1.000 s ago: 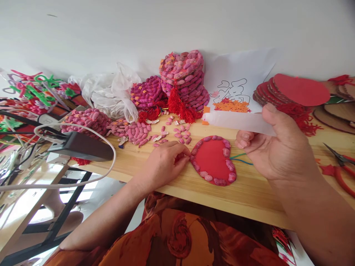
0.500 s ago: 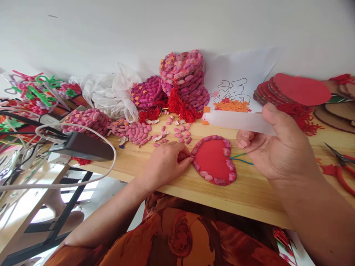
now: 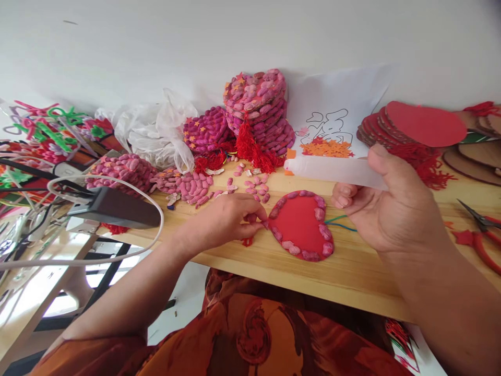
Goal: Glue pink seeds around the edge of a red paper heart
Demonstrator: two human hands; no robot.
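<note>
On the table lies a red heart [image 3: 297,222] edged with pink and purple peanuts [image 3: 289,246], its tip to the left and blue and green cords [image 3: 341,223] at its right side. Thumb and forefinger of my left hand [image 3: 227,222] are pinched at the heart's left tip, with a small pinkish peanut [image 3: 266,224] partly hidden between them. A bit of red tassel [image 3: 247,241] shows under this hand. My right hand [image 3: 403,209] is closed round a translucent white glue bottle [image 3: 336,170], held sideways above the table, its orange-ended nozzle pointing left.
Loose pink peanuts [image 3: 257,187] and peanut-covered stacks [image 3: 256,115] lie behind. Orange stars [image 3: 326,148] are on a printed sheet [image 3: 344,89]. Red ovals [image 3: 426,123] and pliers [image 3: 479,230] are at right. A black adapter [image 3: 117,206] with a white cable is at left.
My left hand has shifted slightly left and lifted at the wrist, uncovering the red tassel. The right hand and bottle have hardly moved.
</note>
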